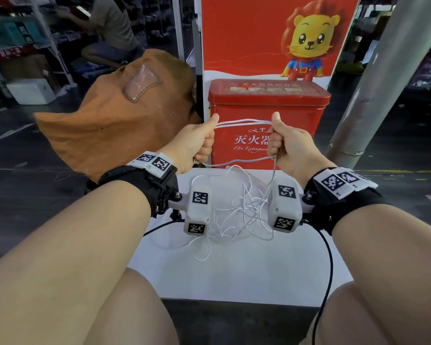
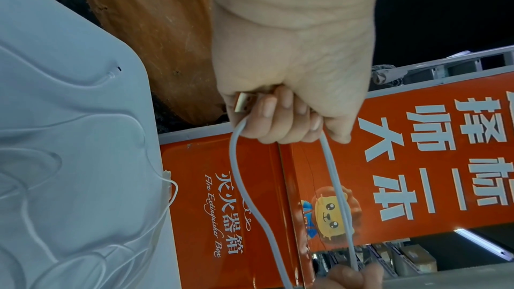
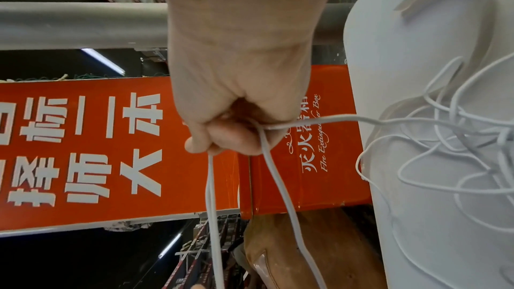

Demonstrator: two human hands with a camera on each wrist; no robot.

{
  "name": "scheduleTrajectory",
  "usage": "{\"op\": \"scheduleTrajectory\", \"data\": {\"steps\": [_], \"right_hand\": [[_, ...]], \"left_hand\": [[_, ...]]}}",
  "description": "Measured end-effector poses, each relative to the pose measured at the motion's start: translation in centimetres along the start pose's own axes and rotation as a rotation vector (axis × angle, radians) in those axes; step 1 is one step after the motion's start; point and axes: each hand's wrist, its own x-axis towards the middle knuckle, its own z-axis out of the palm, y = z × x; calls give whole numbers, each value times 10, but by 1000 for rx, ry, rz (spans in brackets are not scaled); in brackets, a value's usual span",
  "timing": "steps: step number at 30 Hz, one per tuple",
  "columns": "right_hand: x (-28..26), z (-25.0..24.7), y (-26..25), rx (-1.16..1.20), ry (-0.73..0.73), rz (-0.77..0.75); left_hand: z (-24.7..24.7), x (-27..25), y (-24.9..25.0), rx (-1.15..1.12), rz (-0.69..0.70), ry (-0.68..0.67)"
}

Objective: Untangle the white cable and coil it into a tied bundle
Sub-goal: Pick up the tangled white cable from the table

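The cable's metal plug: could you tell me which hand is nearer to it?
Left. The left hand grips the metal plug in its curled fingers; the right hand holds the white cable further along, apart from it.

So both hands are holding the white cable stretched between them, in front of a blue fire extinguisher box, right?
Not quite: the fire extinguisher box is red, as the head view shows. The rest holds: the left hand and right hand grip the white cable stretched between them.
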Motion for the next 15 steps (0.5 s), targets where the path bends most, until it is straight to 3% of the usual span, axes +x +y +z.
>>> {"op": "scheduleTrajectory", "data": {"steps": [6,11,15], "right_hand": [[-2,2,-10,-274,-122,58],[-7,18,-9,-435,26,-22],[-4,28,-11,-430,115,-88]], "left_hand": [[-5,1,2,-48,-32,68],[-6,3,3,22,-56,92],[-3,0,6,131,-48,93]]}}
